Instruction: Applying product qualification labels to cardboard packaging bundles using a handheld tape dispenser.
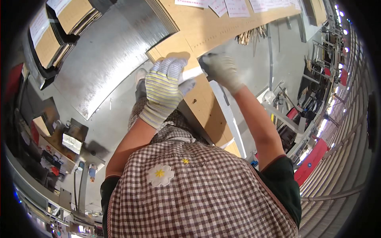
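Note:
My left hand (163,89), in a white glove with yellow stripes, is curled over the edge of a flat brown cardboard sheet (214,27). A smooth white piece (191,74) shows between its fingers and thumb; its kind is unclear. To the right, my right hand (225,71), in a pale glove, is at the sheet's right edge and smeared by motion. Something dark (206,63) shows at its fingertips, too blurred to name. A long strip of cardboard (212,115) runs from between my hands toward my body.
Printed paper slips (237,7) lie on the far cardboard. A shiny metal table (99,51) stands at the left, with cardboard stacks (45,43) in black holders. Thin cardboard strips (253,35) lie beyond the sheet. Metal frames and equipment (291,115) stand at the right.

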Demonstrator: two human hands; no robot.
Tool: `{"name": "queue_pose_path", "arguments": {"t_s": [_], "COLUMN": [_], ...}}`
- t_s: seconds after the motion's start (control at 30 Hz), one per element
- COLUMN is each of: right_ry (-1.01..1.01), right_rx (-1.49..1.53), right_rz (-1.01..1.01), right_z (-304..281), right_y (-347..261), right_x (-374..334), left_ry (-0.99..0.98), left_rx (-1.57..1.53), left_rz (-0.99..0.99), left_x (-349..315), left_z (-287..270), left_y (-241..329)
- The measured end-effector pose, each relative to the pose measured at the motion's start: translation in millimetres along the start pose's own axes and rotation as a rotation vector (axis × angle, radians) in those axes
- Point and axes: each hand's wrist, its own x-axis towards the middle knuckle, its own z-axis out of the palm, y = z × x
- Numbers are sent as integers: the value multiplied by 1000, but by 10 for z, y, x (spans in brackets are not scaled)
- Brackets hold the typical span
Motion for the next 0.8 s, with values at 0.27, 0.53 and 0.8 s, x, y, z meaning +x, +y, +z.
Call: {"name": "queue_pose_path", "arguments": {"t_s": [0.27, 0.53, 0.8], "right_ry": [-39, -499, -472], "right_rx": [902, 980, 1694], "right_rz": [21, -254, 396], "right_z": [23, 903, 404], "right_y": [-126, 10, -682], "right_x": [-325, -2575, -2947], "left_ry": [506, 570, 655], "left_rx": [-1328, -1592, -1236], "left_rz": [-1050, -933, -801], "left_x": [-134, -539, 51], "left_z": [53, -808, -1811], "left_y": [-38, -1113, -1317]}}
